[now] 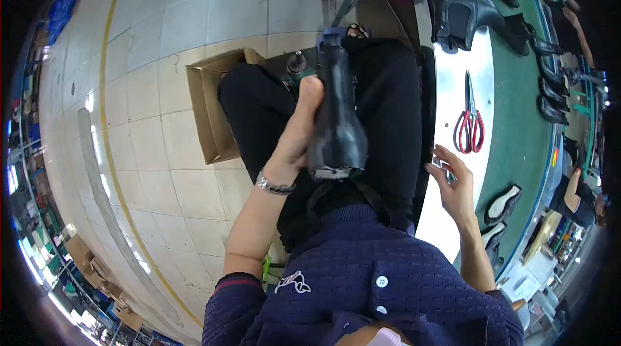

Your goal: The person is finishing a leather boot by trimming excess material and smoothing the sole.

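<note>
My left hand [303, 122] is wrapped around a black leather boot [339, 122], holding it over my lap. The boot's narrow end points away from me, and its wider end, with a pale edge, is toward my body. My right hand [455, 181] is at the left edge of the white worktop [446, 216]. Its thumb and forefinger are bent around something small and shiny that I cannot make out. Just beyond that hand lie red-handled scissors [469, 127], with their blades pointing away.
A green conveyor belt [525, 158] runs along the right, carrying several black shoes [551, 87]. A black boot [456, 16] lies at the worktop's far end. Left of my legs stands an open cardboard box [206, 110]. A green machine part [297, 67] is between my knees.
</note>
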`<state>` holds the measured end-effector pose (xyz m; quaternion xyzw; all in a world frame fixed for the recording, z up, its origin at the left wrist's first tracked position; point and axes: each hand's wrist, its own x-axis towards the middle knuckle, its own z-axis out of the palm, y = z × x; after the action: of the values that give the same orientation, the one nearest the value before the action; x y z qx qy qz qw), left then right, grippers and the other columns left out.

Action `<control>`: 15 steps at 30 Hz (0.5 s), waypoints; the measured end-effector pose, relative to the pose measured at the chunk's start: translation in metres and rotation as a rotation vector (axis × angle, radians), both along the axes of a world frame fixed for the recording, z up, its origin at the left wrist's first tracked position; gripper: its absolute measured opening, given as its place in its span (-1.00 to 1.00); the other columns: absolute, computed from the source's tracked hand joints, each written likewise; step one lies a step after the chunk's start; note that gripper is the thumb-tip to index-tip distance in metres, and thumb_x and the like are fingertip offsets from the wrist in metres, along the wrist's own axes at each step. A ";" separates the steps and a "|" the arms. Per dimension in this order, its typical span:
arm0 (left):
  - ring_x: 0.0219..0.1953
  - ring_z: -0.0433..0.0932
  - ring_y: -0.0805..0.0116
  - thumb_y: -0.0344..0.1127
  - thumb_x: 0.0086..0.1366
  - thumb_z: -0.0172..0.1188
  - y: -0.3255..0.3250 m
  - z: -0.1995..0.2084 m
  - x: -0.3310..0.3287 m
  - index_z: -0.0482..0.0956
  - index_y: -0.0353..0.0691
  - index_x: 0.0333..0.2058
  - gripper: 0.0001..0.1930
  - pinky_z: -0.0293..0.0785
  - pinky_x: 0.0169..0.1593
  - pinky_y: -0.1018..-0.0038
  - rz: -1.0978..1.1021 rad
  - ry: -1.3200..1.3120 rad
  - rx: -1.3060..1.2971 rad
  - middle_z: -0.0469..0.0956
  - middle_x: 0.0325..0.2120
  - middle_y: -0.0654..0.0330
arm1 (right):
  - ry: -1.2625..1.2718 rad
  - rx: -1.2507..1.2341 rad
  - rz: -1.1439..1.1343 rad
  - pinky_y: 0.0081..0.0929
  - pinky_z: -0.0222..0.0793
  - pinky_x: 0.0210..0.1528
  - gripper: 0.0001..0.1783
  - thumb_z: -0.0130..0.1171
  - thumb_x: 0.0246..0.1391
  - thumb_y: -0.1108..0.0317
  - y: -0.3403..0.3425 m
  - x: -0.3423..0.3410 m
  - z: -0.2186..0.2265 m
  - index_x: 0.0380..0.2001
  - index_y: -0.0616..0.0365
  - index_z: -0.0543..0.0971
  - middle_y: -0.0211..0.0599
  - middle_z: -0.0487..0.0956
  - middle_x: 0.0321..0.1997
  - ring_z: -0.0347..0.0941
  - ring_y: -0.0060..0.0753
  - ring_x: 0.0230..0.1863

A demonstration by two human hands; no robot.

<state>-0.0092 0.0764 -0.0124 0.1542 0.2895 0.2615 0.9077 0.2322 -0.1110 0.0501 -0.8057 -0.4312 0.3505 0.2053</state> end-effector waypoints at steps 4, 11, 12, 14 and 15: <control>0.11 0.46 -0.09 0.34 0.36 -0.23 0.013 0.020 -0.037 0.18 -0.33 0.26 -0.17 0.41 0.19 0.09 -0.018 -0.193 -0.301 0.39 0.10 -0.23 | -0.481 -0.116 -0.009 -0.15 0.36 0.16 -0.40 0.28 0.07 0.34 -0.079 0.041 -0.028 0.19 0.20 0.39 0.08 0.44 0.15 0.43 0.00 0.13; -0.01 0.53 -0.13 0.20 0.44 -0.31 0.026 0.021 -0.054 0.20 -0.29 0.26 -0.31 0.46 0.14 0.06 -0.107 0.010 -0.242 0.48 -0.03 -0.26 | -0.444 -0.156 -0.030 -0.14 0.40 0.00 -0.27 0.33 0.04 0.29 -0.105 0.045 -0.055 0.29 -0.05 0.30 -0.01 0.44 -0.04 0.45 -0.03 -0.05; 0.06 0.51 0.01 0.00 0.43 -0.12 0.031 0.011 -0.057 0.21 -0.42 0.23 -0.38 0.42 0.18 0.05 -0.184 -0.125 -0.173 0.44 0.05 -0.18 | -0.377 -0.192 -0.052 -0.14 0.41 -0.03 -0.26 0.33 0.04 0.30 -0.104 0.046 -0.054 0.29 -0.05 0.30 -0.02 0.45 -0.08 0.46 -0.05 -0.09; 0.04 0.52 0.03 0.04 0.42 -0.11 0.039 0.005 -0.050 0.26 -0.43 0.20 -0.37 0.46 0.16 0.12 -0.211 -0.138 -0.107 0.46 0.03 -0.16 | -0.315 -0.184 -0.053 -0.24 0.41 -0.14 -0.32 0.36 -0.03 0.32 -0.098 0.047 -0.043 0.19 0.14 0.40 -0.13 0.48 -0.27 0.47 -0.22 -0.23; 0.03 0.53 0.04 0.10 0.39 -0.09 0.042 -0.001 -0.048 0.30 -0.44 0.17 -0.34 0.47 0.15 0.17 -0.213 -0.015 -0.095 0.48 0.00 -0.16 | -0.180 -0.226 -0.170 -0.33 0.39 -0.18 -0.36 0.35 -0.08 0.32 -0.105 0.052 -0.044 0.12 0.20 0.46 -0.19 0.47 -0.31 0.45 -0.30 -0.25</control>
<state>-0.0571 0.1180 -0.0136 0.1388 0.2770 0.1509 0.9387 0.2838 -0.2158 0.0064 -0.8853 -0.3360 0.3047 0.1029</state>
